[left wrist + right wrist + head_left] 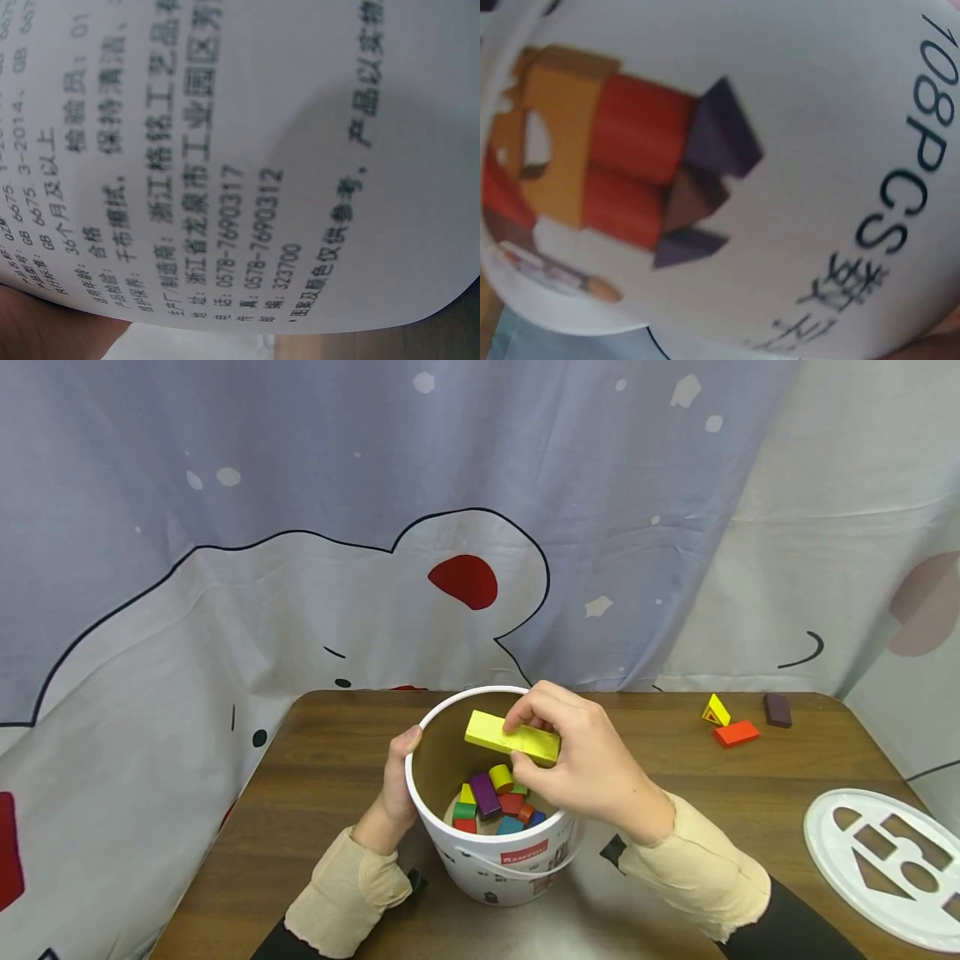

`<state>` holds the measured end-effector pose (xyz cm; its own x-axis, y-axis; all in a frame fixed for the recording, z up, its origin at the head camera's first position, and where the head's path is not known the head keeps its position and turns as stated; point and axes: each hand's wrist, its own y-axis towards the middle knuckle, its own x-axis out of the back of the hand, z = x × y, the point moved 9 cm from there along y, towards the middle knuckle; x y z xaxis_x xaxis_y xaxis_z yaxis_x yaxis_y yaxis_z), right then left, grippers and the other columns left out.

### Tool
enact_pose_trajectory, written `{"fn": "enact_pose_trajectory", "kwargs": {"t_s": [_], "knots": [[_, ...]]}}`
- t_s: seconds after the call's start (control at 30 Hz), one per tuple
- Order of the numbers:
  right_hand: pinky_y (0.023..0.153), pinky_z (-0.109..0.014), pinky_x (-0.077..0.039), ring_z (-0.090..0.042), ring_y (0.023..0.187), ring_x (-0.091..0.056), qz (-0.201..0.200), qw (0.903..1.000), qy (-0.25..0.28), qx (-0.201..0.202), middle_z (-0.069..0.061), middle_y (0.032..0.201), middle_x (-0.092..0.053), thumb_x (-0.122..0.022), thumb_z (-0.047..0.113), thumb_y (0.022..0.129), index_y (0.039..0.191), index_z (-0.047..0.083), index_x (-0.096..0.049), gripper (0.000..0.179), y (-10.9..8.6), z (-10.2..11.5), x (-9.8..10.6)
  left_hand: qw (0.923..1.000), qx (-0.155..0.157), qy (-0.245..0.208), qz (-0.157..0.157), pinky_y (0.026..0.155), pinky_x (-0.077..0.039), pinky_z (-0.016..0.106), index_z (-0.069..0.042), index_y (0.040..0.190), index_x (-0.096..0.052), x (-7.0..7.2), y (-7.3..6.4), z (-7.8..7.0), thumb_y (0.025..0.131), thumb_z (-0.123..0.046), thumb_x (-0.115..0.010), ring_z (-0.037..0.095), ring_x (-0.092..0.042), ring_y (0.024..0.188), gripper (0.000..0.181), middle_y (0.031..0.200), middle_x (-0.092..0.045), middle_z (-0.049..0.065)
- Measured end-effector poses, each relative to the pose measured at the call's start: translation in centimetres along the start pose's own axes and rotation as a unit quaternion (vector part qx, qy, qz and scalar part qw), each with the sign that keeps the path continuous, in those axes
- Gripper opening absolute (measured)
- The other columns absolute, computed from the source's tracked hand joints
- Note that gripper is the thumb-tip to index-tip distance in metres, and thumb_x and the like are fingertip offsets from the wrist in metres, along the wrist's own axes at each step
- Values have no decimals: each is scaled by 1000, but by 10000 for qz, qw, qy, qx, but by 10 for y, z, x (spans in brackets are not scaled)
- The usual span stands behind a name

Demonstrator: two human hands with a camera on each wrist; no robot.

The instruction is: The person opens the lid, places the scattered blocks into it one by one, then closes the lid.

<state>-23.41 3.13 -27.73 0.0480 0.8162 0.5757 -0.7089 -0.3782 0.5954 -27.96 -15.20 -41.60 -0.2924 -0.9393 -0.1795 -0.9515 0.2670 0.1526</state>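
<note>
A white bucket (495,881) with printed sides stands on the wooden table, tipped slightly toward me. My left hand (393,785) grips its left rim, thumb at the edge and the other fingers hidden behind the wall. Over the bucket's mouth, my right hand (585,747) pinches a long yellow block (483,732) between thumb and fingers. Inside lie several colored blocks, among them a purple block (485,796) and a yellow cylinder (501,777). Both wrist views are mostly filled by the bucket's printed wall (330,135), with lettering and pictured blocks.
A white lid (827,852) with shaped cutouts lies at the table's right edge. Toward the back right sit a yellow triangular block (716,710), a red block (737,734) and a dark purple block (777,711). Behind the table (300,793) hangs a patterned curtain (315,460).
</note>
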Motion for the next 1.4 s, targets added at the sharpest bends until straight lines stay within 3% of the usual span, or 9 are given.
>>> {"fn": "enact_pose_trajectory", "kwargs": {"t_s": [0.43, 0.6, 0.77, 0.87, 1.0, 1.2, 1.4], "knots": [[77, -29, -48, -8, 82, -54, 1132, 9915, -576, 275, 9, 90, -62, -76, 6, 75, 93, 19, -65, 24, 9, 14, -26, 9999, 97, 29, -3, 103, -46, 35, -18, 134, -55, 0, 0, 2, 99, -60, -24, 11, -59, 114, 62, 121, -63, -7], [83, -32, -47, -9, 83, -54, 1353, 9869, -822, 312, 10, 87, -62, -76, 8, 75, 91, 20, -65, 22, 11, 16, -32, 9999, 60, 91, 1, 101, -48, 32, -15, 135, -54, 0, 0, 0, 99, -60, -24, 12, -59, 112, 65, 121, -63, -5], [80, -29, -48, -9, 83, -55, 1540, 9837, -887, 282, 10, 89, -62, -76, 9, 74, 91, 20, -66, 22, 11, 16, -35, 9999, 109, 122, -51, 102, -47, 30, -14, 137, -53, 1, 1, 1, 99, -61, -24, 11, -59, 114, 67, 123, -62, -7], [85, -30, -50, -10, 91, -60, 1714, 9801, -964, 254, 10, 96, -66, -80, 15, 77, 99, 20, -68, 25, 10, 15, -39, 9998, 127, 117, -31, 104, -45, 33, -14, 137, -52, 1, 1, 2, 99, -61, -23, 12, -58, 116, 68, 124, -62, -8], [98, -34, -50, -11, 110, -63, 1972, 9735, -1152, 128, 11, 114, -68, -86, 34, 80, 119, 21, -69, 45, 8, 12, -44, 9998, 152, 90, 12, 108, -42, 43, -15, 137, -52, 1, 1, 3, 99, -61, -23, 15, -57, 120, 67, 126, -62, -9], [103, -35, -49, -11, 117, -62, 2030, 9709, -1272, -18, 13, 121, -68, -88, 45, 78, 126, 23, -68, 57, 6, 8, -45, 9997, 172, 154, -65, 109, -41, 49, -12, 139, -51, 2, 1, 4, 99, -62, -23, 19, -56, 123, 70, 128, -62, -8], [105, -37, -48, -12, 119, -62, 1940, 9735, -1211, -20, 11, 123, -69, -87, 46, 78, 126, 22, -68, 56, 6, 8, -43, 9999, 148, -8, 30, 109, -42, 46, -24, 132, -56, 1, 1, 5, 100, -60, -24, 19, -57, 123, 58, 125, -64, -12]]}}
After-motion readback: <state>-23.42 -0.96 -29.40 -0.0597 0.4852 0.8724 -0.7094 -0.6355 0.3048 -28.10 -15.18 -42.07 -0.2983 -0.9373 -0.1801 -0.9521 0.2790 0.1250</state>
